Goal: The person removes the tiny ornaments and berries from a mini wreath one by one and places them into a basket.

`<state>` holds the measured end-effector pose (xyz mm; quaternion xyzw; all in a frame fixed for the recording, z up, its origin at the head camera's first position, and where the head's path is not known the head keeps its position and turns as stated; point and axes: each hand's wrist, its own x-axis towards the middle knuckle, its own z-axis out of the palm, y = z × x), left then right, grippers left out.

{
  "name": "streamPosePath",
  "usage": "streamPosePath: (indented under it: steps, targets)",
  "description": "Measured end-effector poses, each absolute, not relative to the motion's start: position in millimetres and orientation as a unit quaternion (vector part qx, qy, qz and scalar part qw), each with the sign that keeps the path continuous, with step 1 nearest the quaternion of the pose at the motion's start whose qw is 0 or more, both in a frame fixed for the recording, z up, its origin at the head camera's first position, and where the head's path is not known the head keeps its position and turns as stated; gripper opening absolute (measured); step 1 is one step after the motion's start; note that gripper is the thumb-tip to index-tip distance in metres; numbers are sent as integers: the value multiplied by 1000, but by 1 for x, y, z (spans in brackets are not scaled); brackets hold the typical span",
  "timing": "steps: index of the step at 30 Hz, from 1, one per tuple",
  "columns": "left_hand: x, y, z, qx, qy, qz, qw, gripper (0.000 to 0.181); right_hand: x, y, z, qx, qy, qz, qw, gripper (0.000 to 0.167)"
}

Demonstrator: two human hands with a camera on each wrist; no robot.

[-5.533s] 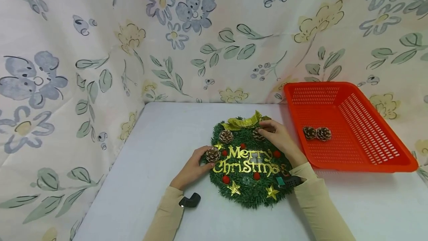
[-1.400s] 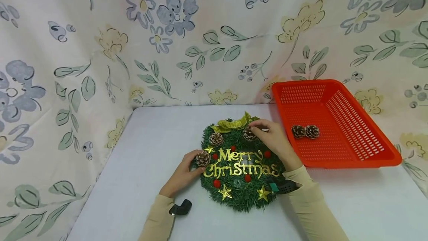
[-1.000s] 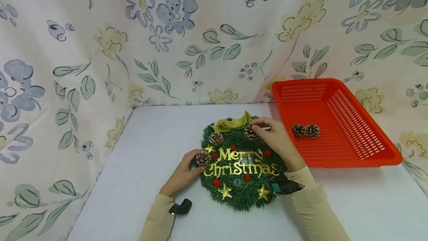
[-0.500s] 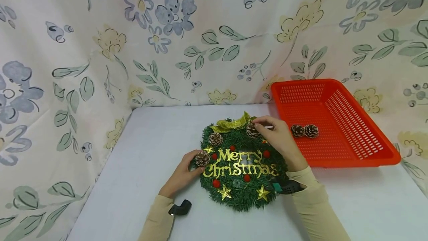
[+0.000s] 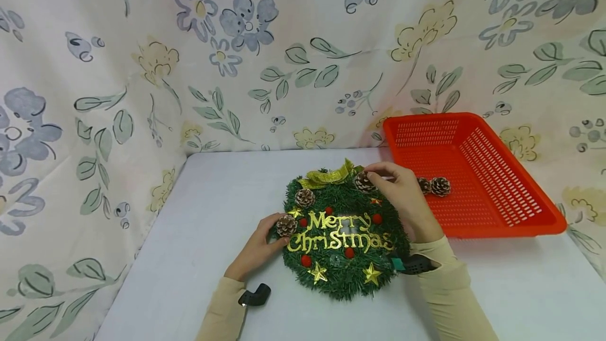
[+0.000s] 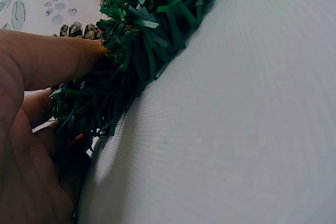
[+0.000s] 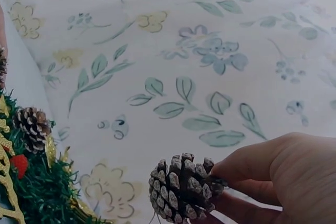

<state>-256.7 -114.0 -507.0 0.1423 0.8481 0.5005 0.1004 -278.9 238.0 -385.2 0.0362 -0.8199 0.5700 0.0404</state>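
Observation:
A green Christmas wreath [image 5: 347, 280] with gold "Merry Christmas" lettering lies on the white table. My left hand [image 5: 260, 243] grips its left edge, thumb on top and fingers beneath, as the left wrist view shows. Beside that thumb sits a pinecone [image 5: 286, 225]; another pinecone [image 5: 305, 198] lies on the wreath's upper left. Thumb and fingertips of my right hand [image 5: 402, 193] pinch a third pinecone [image 7: 181, 188] at the wreath's upper right, by the gold bow [image 5: 331, 176]. From the right wrist view this pinecone appears lifted off the greenery.
An orange-red plastic basket [image 5: 516, 193] stands at the right, with two pinecones [image 5: 441, 187] visible inside, one partly hidden by my right hand. Gold stars [image 5: 372, 274] and red balls [image 5: 306, 261] dot the wreath. A floral curtain [image 5: 284, 83] hangs behind the table.
My right hand has drawn the pinecone rightward and slightly away from its spot on the wreath, uncovering a small star below. The left hand keeps its hold on the wreath's edge.

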Motion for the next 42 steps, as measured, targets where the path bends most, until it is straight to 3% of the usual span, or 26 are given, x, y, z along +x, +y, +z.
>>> streamPosePath:
  steps: [42]
  targets:
    - [-256, -113, -506, 139, 844, 509, 98, 60, -268, 298, -368, -29, -810, 572, 123, 30]
